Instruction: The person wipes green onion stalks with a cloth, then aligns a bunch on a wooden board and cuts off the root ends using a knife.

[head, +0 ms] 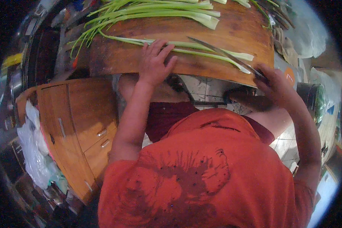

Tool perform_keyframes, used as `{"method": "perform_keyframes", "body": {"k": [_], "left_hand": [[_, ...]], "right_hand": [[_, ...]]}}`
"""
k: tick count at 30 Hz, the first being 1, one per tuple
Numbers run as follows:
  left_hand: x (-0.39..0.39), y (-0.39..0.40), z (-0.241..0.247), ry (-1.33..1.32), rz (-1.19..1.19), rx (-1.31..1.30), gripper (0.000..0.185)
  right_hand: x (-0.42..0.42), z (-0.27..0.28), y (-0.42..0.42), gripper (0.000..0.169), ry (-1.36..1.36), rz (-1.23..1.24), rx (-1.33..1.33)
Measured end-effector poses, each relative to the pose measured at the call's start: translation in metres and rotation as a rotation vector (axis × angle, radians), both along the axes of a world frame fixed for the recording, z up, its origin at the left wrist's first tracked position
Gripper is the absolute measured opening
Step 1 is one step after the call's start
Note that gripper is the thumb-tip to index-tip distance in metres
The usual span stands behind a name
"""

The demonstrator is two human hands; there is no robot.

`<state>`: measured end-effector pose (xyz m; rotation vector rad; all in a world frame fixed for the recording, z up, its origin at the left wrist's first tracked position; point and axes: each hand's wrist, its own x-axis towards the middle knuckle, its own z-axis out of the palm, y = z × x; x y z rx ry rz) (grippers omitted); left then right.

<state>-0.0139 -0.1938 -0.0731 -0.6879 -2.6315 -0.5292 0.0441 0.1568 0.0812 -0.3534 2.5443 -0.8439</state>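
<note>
Two pale green celery stalks (pixel 211 51) lie side by side across a wooden board (pixel 116 62). My left hand (pixel 158 61) holds them down near their middle, its fingers laid over them and its thumb apart. In my right hand (pixel 273 82) is a knife (pixel 222 52), gripped by the handle at the board's near right corner. The blade slants up and left over the stalks' pale ends, its tip beyond them. Whether the edge touches the stalks cannot be told. Farther back on the board lies a row of several more celery stalks (pixel 165 14), leafy ends to the left.
A wooden cabinet (pixel 88 114) with metal handles stands at the left, with white plastic bags (pixel 31 145) beside it. Clear plastic bags (pixel 307 31) are at the right, past the board's edge. Below the board, tiled floor (pixel 208 88) shows near my legs.
</note>
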Motion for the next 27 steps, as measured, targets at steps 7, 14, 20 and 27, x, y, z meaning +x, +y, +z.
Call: {"method": "perform_keyframes", "body": {"k": [7,14,20,27], "left_hand": [[-0.001,0.002,-0.001,0.022,-0.006,0.085,0.042],[-0.005,0.003,-0.008,0.002,-0.006,0.083,0.041],[-0.004,0.005,0.001,-0.027,-0.007,0.076,0.038],[-0.006,0.003,-0.002,-0.051,-0.035,0.101,0.036]], "right_hand": [[-0.057,-0.029,-0.045,0.015,0.171,0.278,0.037],[-0.079,-0.018,-0.047,0.015,0.085,0.367,0.080],[-0.064,0.001,-0.007,0.014,0.012,0.312,0.298],[-0.022,0.018,0.063,0.012,-0.022,0.095,0.411]]}}
